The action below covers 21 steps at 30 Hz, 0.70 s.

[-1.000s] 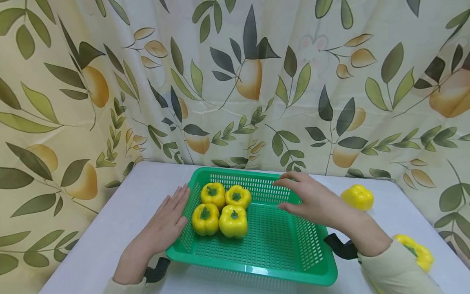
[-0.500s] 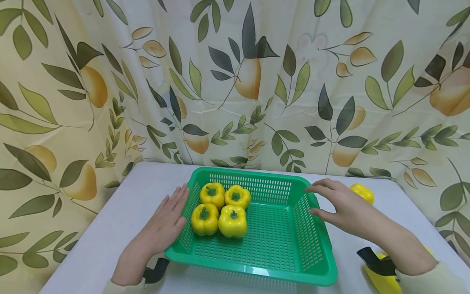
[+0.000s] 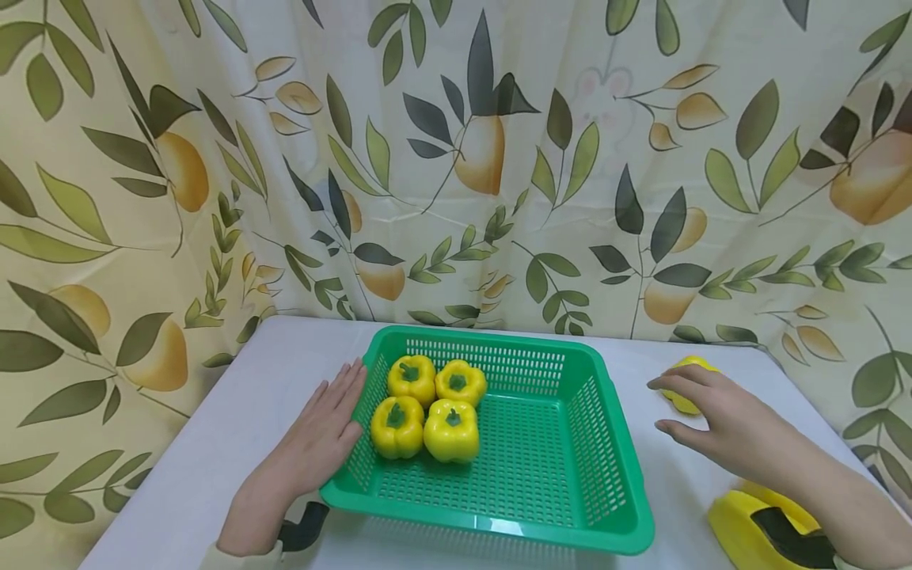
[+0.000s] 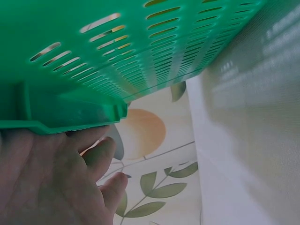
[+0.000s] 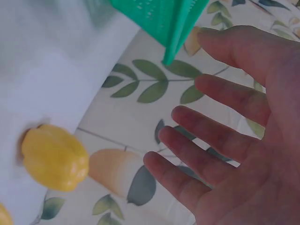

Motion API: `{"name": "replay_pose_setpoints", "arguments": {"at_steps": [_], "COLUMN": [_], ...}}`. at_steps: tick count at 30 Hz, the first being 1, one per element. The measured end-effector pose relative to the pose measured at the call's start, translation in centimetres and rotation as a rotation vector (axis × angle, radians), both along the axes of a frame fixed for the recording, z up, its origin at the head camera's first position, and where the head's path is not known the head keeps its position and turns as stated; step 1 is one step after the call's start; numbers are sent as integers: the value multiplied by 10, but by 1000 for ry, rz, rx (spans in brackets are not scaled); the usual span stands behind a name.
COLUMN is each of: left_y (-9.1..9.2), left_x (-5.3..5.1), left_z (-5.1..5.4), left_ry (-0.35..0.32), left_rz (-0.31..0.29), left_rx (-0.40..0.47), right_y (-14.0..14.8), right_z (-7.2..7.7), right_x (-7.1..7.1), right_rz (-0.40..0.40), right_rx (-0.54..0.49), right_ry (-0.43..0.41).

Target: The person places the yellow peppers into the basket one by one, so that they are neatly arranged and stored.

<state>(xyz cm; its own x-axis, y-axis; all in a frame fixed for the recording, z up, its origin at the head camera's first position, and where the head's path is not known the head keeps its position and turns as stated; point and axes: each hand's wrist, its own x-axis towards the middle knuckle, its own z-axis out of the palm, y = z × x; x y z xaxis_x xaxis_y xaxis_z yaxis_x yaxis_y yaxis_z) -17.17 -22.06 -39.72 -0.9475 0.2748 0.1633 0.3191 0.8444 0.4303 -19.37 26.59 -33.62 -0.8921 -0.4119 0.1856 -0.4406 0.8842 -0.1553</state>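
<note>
Probably reach step: your right hand (image 3: 741, 423) gapes, empty (left hand (image 3: 321, 431), fingers straight, touches green basket (image 3: 570, 537)); next likely calls for curling round yellow pepper (image 3: 685, 404) just beyond.

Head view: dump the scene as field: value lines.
basket: green, on white table
peppers inside: four, yellow, grouped at the left
peppers outside: at least two, yellow, right of the basket
left hand: touching the basket's left rim
right hand: holding nothing, right of the basket
backdrop: leaf-and-fruit patterned curtain
</note>
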Motion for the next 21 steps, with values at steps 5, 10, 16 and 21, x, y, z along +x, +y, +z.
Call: {"name": "replay_pose_setpoints", "arguments": {"at_steps": [5, 10, 16, 21], "left_y": [0, 0, 0, 0], "left_x": [0, -2, -1, -1], "left_z": [0, 1, 1, 0], "left_ry": [0, 10, 1, -9], "left_rz": [0, -3, -4, -5], "left_rx": [-2, 0, 3, 6], "right_y": [21, 37, 51, 63], "right_z": [-7, -14, -22, -29], "right_x": [3, 5, 6, 10], "right_rz": [-65, -133, -174, -182], "right_rx": [19, 50, 72, 75], "right_ry": [-41, -65, -99, -78]}}
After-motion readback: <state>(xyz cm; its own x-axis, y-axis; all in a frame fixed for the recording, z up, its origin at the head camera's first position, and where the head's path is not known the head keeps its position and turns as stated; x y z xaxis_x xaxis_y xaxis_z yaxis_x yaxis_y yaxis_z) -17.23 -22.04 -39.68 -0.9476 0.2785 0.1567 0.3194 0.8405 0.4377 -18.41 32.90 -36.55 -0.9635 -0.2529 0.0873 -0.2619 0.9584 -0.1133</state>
